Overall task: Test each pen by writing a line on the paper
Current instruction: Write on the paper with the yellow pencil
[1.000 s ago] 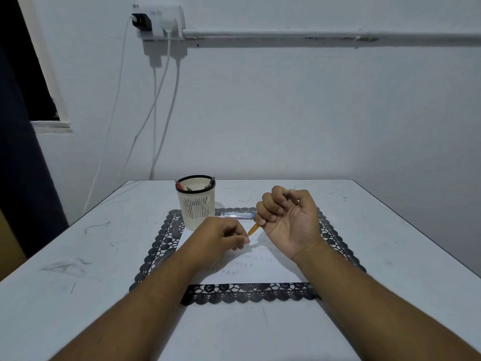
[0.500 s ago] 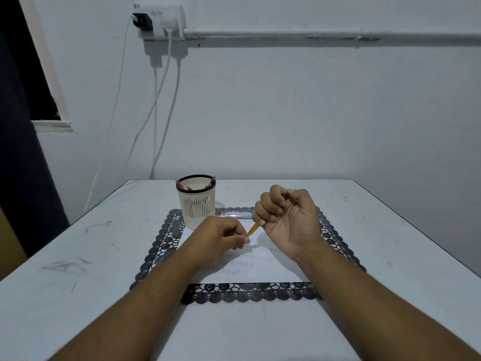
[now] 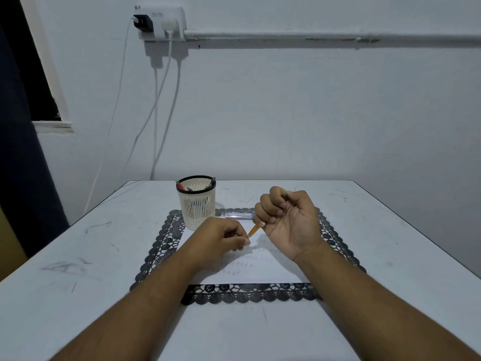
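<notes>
Right now the right hand (image 3: 287, 220) grips an orange pen (image 3: 253, 230) in its fist — tip slanting down-left. The left hand (image 3: 223, 239) pinches that tip end, above the paper (image 3: 260, 272).

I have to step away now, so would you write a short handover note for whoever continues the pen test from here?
Right hand grips an orange pen, palm up, above the paper. Left hand pinches the pen's lower end.
The cup at the mat's far left holds more pens; a blue pen lies past the paper.
Done: faint rows of marks on the paper.
Left: write with the orange pen, then the others.
</notes>
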